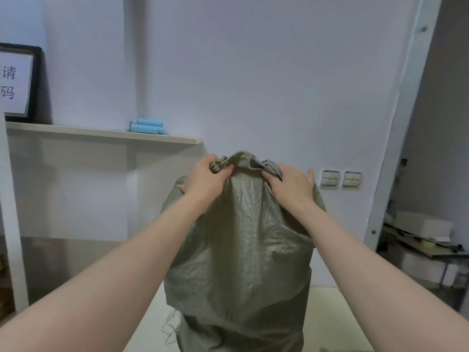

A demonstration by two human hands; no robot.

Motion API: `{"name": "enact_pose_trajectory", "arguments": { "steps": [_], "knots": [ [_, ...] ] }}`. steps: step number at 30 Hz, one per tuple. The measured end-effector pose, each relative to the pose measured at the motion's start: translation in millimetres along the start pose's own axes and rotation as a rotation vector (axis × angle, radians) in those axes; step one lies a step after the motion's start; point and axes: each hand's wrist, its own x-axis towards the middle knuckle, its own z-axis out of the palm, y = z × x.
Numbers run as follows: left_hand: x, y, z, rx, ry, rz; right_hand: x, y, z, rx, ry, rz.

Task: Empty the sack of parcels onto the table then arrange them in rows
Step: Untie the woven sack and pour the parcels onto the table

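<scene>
A grey-green woven sack [243, 250] hangs upright in front of me, its lower part over the pale table [337, 318]. My left hand [206, 177] grips a bunched fold of the sack's top edge. My right hand [290, 185] grips the top edge a little to the right, fingers curled into the fabric. Loose threads trail from the sack's lower left. No parcels are visible; the sack hides whatever is inside.
A wall shelf [106, 133] at the left carries light blue rolls [148, 127] and a framed sign [17, 80]. Two wall switches [341, 179] sit right of the sack. A doorway with cluttered shelves [426, 245] lies at the far right.
</scene>
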Motion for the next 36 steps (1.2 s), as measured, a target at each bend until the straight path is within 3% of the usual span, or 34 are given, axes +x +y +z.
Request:
{"name": "enact_pose_trajectory", "arguments": {
  "steps": [5, 11, 13, 16, 18, 23, 26, 30, 36],
  "knots": [
    [-6, 29, 5, -0.315, 0.054, 0.127, 16, -8, -11, 0.427, 0.235, 0.109],
    [2, 79, 8, -0.435, 0.166, 0.434, 39, -7, -32, 0.881, 0.436, -0.059],
    [8, 71, 15, -0.348, 0.155, 0.415, 41, -2, -30, 0.744, 0.331, -0.075],
    [14, 35, 28, -0.112, 0.093, 0.23, 42, 5, -12, 0.125, -0.011, 0.044],
    [13, 11, 30, 0.001, 0.032, 0.155, 37, 3, -2, -0.025, -0.17, 0.069],
    [9, 13, 28, 0.356, -0.16, 0.378, 31, -8, 5, 0.118, -0.273, 0.099],
    [8, 12, 24, 0.377, -0.235, 0.418, 31, -10, 3, 0.102, -0.283, 0.082],
    [15, 11, 7, 0.227, -0.32, 0.302, 30, -18, 0, 0.099, -0.26, 0.095],
    [22, 13, -9, 0.396, -0.36, 0.098, 19, -24, -1, 0.164, -0.169, -0.001]
  ]
}}
